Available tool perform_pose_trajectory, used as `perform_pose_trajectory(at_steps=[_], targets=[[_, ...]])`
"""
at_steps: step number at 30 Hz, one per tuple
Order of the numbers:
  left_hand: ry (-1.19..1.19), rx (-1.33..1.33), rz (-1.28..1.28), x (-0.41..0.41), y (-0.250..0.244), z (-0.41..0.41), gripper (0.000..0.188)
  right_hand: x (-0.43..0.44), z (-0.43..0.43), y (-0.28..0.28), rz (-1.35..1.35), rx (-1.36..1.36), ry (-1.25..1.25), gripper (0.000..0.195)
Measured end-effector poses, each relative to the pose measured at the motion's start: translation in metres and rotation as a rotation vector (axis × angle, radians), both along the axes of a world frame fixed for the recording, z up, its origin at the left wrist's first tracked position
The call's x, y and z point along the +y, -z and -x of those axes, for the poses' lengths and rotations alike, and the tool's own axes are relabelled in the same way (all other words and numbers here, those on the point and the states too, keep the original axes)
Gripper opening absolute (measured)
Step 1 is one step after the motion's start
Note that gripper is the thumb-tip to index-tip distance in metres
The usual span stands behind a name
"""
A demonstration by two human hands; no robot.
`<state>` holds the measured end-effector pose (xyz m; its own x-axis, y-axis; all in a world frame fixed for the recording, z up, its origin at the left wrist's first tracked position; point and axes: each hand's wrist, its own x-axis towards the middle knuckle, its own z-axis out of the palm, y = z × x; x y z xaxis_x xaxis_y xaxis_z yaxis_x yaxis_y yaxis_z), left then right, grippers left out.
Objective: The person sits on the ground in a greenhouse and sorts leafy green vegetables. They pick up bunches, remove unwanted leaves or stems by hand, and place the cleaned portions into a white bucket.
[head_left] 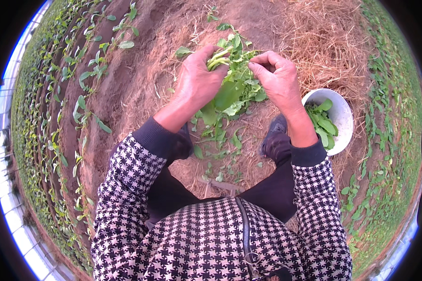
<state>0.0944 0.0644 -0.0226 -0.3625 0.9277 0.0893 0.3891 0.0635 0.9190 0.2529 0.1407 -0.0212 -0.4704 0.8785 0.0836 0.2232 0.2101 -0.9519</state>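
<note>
My left hand is closed around the pale green stems of a small bunch of leafy greens. Broad leaves of the bunch hang below that hand, towards me. To the right of the stems is my right hand, its thumb and forefinger brought close together. A thin strand seems to run by its fingers, but whether they pinch it is unclear. Beneath both hands, a loose heap of green leaves lies on the soil.
A white bucket holding picked leaves stands beside my right forearm. Dry straw covers the ground at the upper right. Rows of young plants grow on the left, with more greenery at right. Between my legs is a wooden piece.
</note>
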Motion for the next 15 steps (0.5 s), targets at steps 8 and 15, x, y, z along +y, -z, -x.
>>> perform_pose_trajectory(at_steps=[8,15], targets=[[0.113,0.054,0.03,0.004,-0.006,-0.012,0.041,0.003,0.004,0.005,0.082,0.069,0.035,0.009],[0.155,-0.074,0.157,0.007,-0.002,-0.014,0.029,-0.002,0.005,0.005,0.33,0.21,-0.038,0.009]])
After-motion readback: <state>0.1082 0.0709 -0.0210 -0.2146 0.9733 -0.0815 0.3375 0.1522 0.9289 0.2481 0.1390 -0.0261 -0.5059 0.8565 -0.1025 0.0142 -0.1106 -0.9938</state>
